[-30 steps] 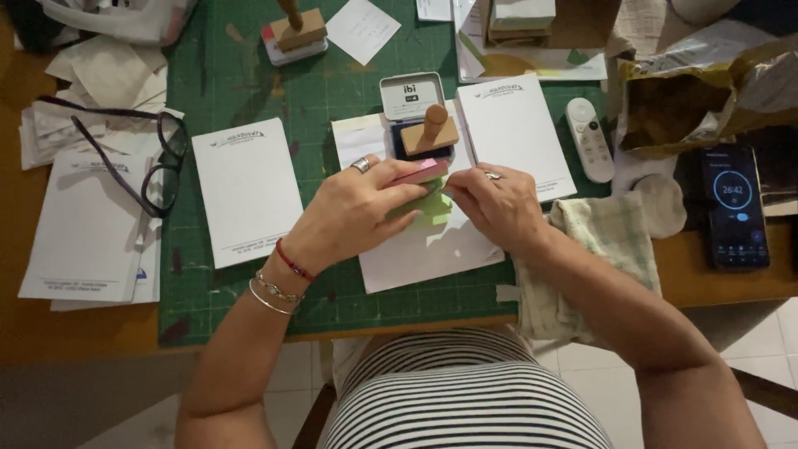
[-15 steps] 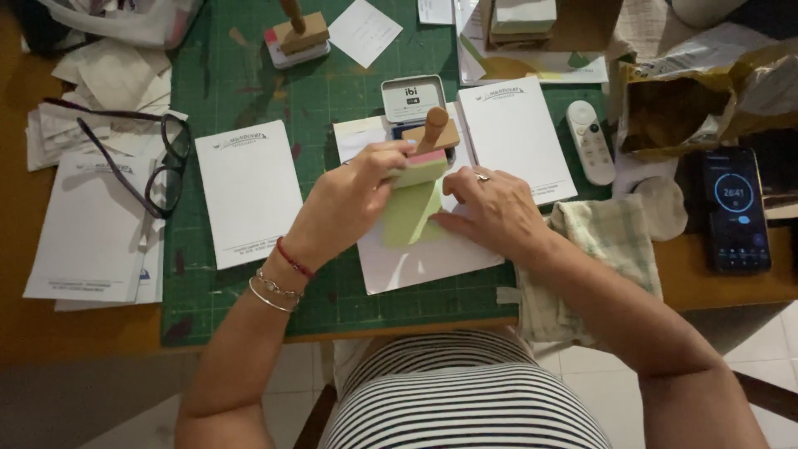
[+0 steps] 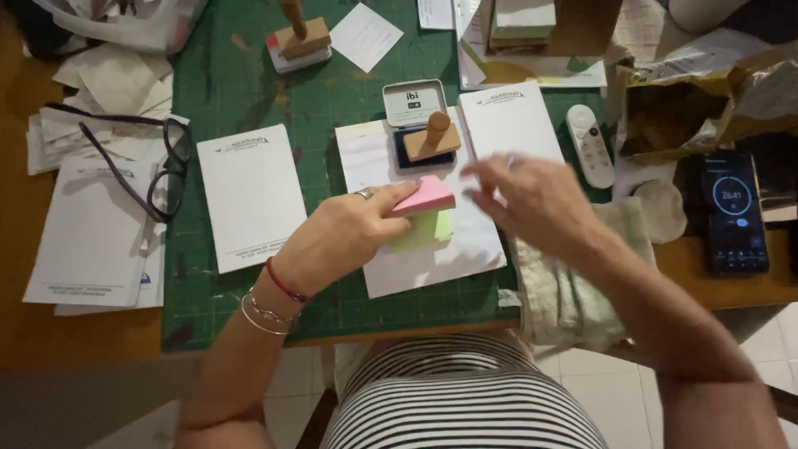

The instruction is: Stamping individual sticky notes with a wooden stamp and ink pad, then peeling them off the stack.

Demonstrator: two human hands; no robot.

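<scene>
The green cutting mat [image 3: 249, 91] fills most of the desk, its surface gridded, scuffed and paint-flecked. On it, toward its middle, lies the white sheet [image 3: 432, 258] I work over — smooth, plain, rectangular. To the mat's left edge sit folded glasses [image 3: 162, 166] on loose papers; off its right edge a phone [image 3: 736, 212] shows a timer, and a pale remote [image 3: 590, 145] lies nearer.

My left hand [image 3: 341, 237] is clamped on the sticky-note pad [image 3: 426, 199], thumb and fingers pinching the pink top block, with pale green leaves hanging below it just above the sheet. My right hand [image 3: 532, 199] hovers open beside it, blurred, fingers spread and holding nothing.

To do this well, I judge the pad should stay pinched near its glued edge, so the soft leaves fan without creasing.

Behind the pad, mid-mat, a wooden-handled stamp [image 3: 434, 137] rests on a small tin ink pad [image 3: 416, 116] — hard, squared shapes.
</scene>
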